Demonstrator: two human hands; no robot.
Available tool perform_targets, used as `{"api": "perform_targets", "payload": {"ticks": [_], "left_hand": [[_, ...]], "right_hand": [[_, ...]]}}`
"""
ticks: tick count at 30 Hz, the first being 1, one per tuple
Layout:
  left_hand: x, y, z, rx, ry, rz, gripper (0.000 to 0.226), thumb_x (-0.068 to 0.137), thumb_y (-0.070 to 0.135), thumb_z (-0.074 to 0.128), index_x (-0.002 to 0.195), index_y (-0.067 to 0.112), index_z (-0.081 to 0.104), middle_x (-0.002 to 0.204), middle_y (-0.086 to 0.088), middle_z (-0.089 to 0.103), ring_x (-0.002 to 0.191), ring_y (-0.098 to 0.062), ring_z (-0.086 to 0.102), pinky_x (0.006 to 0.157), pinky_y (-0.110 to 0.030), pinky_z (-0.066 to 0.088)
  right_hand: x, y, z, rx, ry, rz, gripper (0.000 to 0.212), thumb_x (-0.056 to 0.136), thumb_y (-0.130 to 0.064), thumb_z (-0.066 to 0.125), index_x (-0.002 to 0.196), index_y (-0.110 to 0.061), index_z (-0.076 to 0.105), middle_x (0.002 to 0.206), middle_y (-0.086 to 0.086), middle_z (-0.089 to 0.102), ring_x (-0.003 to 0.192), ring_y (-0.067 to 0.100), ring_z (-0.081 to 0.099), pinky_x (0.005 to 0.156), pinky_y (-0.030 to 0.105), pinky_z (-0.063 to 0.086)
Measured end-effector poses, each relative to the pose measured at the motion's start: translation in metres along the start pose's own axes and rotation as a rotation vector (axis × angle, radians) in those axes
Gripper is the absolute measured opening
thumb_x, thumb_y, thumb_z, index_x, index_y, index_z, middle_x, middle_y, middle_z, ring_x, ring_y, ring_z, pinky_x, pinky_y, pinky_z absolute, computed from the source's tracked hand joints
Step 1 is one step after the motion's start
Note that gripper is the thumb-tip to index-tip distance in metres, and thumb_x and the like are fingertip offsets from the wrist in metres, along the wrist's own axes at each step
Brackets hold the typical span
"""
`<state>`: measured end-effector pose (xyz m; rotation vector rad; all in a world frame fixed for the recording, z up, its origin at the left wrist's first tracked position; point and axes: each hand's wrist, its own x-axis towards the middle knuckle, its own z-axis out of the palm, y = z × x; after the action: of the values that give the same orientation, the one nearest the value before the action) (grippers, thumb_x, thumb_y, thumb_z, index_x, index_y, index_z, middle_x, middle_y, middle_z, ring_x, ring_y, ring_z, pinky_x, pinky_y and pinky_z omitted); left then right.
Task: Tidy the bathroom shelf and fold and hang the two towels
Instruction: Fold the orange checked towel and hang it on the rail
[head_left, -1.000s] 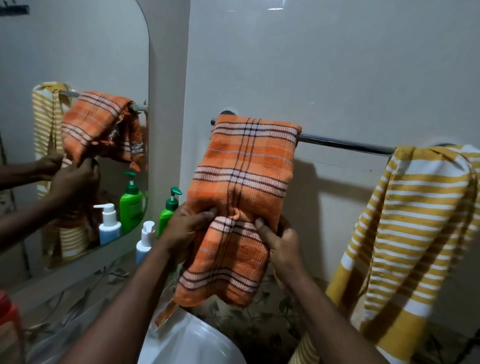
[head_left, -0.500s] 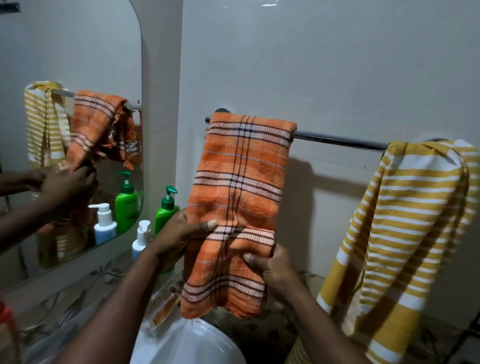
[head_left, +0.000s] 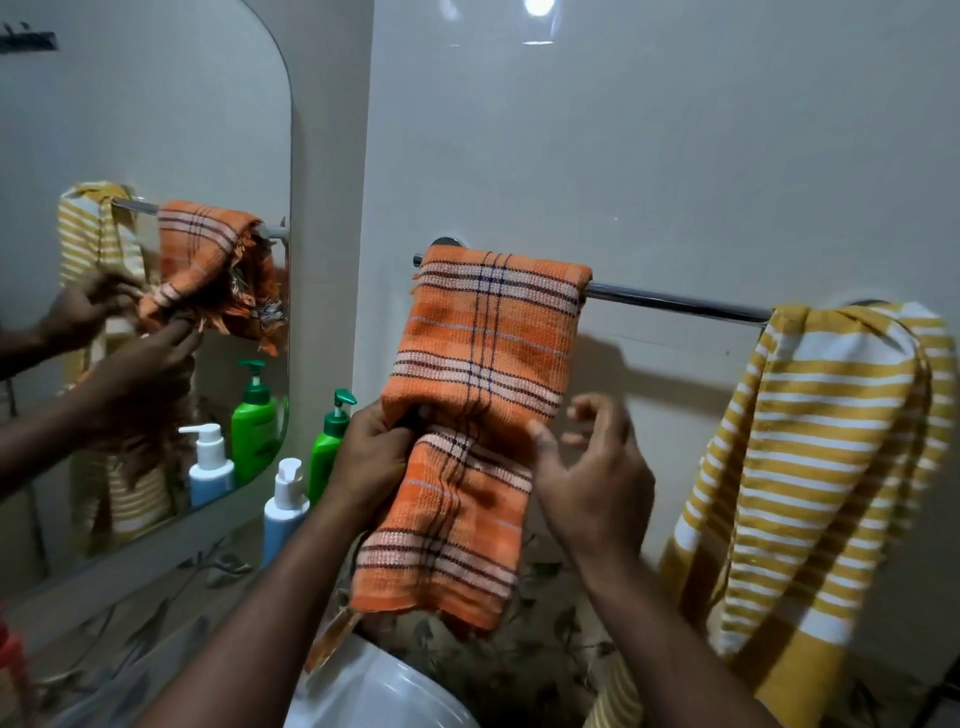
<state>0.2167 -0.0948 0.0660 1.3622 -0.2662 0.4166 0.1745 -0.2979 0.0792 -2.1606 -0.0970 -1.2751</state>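
The right hand (head_left: 592, 478) releases the orange towel (head_left: 483, 374) on the rail (head_left: 675, 301).
The left hand (head_left: 371, 457) still pinches its left edge halfway down. The right, gripping a moment ago, now hovers just beside it with fingers loosely spread. This towel looks nearly settled; the yellow towel (head_left: 831, 441) hangs bunched, likely next.

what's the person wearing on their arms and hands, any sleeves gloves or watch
Nothing that shows. The left hand and right hand are bare: no gloves, no rings visible. The left forearm and right forearm are bare to the frame edge, with no sleeves, watch or bracelet in view.
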Motion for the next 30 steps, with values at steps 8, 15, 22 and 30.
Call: {"api": "perform_targets", "payload": {"ticks": [8, 15, 22, 30], "left_hand": [[-0.003, -0.013, -0.010, -0.018, 0.013, -0.025, 0.009, 0.092, 0.000, 0.070, 0.088, 0.006, 0.074, 0.077, -0.008, 0.079, 0.064, -0.020, 0.074, 0.056, -0.029, 0.059], [-0.010, -0.042, -0.033, 0.006, -0.234, -0.141, 0.015, 0.081, 0.016, 0.084, 0.095, 0.012, 0.082, 0.102, -0.016, 0.079, 0.090, -0.028, 0.076, 0.079, -0.035, 0.060], [-0.021, -0.066, -0.039, 0.081, -0.285, -0.215, 0.030, 0.082, 0.021, 0.084, 0.105, 0.002, 0.078, 0.106, -0.016, 0.079, 0.098, -0.032, 0.076, 0.083, -0.032, 0.061], [-0.012, -0.061, -0.040, 0.082, -0.029, -0.188, 0.031, 0.078, -0.001, 0.082, 0.107, 0.004, 0.074, 0.101, -0.010, 0.081, 0.095, -0.027, 0.078, 0.085, -0.041, 0.061]], "right_hand": [[0.151, -0.081, -0.008, -0.395, -0.229, -0.459, 0.070, 0.090, -0.071, 0.058, 0.137, -0.019, 0.057, 0.136, 0.004, 0.060, 0.127, 0.029, 0.056, 0.104, 0.044, 0.041], [0.189, -0.085, 0.005, -0.763, -0.470, -0.361, 0.084, 0.098, -0.080, 0.015, 0.129, -0.018, 0.064, 0.129, 0.015, 0.066, 0.120, 0.039, 0.061, 0.082, 0.043, 0.040], [0.205, -0.093, 0.009, -0.729, -0.591, -0.217, 0.109, 0.084, -0.093, 0.002, 0.127, -0.018, 0.068, 0.131, 0.016, 0.065, 0.116, 0.039, 0.064, 0.085, 0.043, 0.045], [0.209, -0.102, 0.004, -0.671, -0.733, -0.052, 0.110, 0.084, -0.094, 0.003, 0.133, -0.018, 0.066, 0.072, 0.015, 0.070, 0.056, 0.029, 0.074, 0.077, 0.039, 0.056]]}}
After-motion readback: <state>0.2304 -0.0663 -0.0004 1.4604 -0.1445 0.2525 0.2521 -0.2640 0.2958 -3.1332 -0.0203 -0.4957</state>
